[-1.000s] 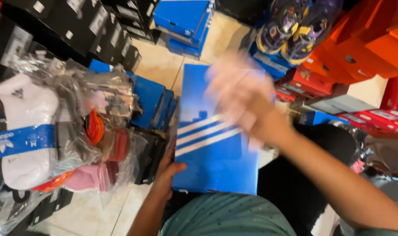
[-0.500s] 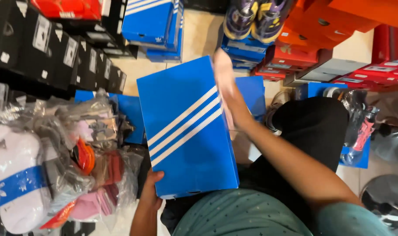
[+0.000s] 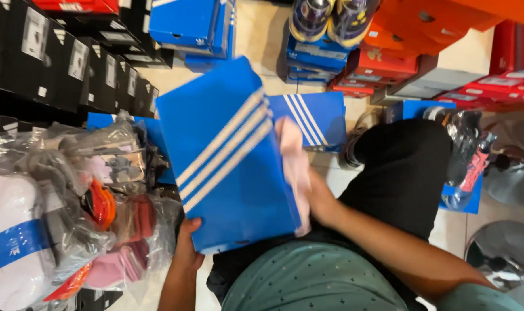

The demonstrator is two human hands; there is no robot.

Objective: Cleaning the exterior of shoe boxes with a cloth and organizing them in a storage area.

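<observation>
I see the blue shoe box (image 3: 227, 167) centre frame, my left hand (image 3: 188, 245) gripping its 7 o'clock corner, right hand (image 3: 308, 193) pressing a pink cloth (image 3: 293, 158) along its 3 o'clock edge; wiping looks midway.

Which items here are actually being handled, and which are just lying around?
In hand: blue striped shoebox, left hand at its near corner, right hand with pale cloth on its side.

Lying about: bagged socks, black boxes, orange boxes, sneakers.
</observation>
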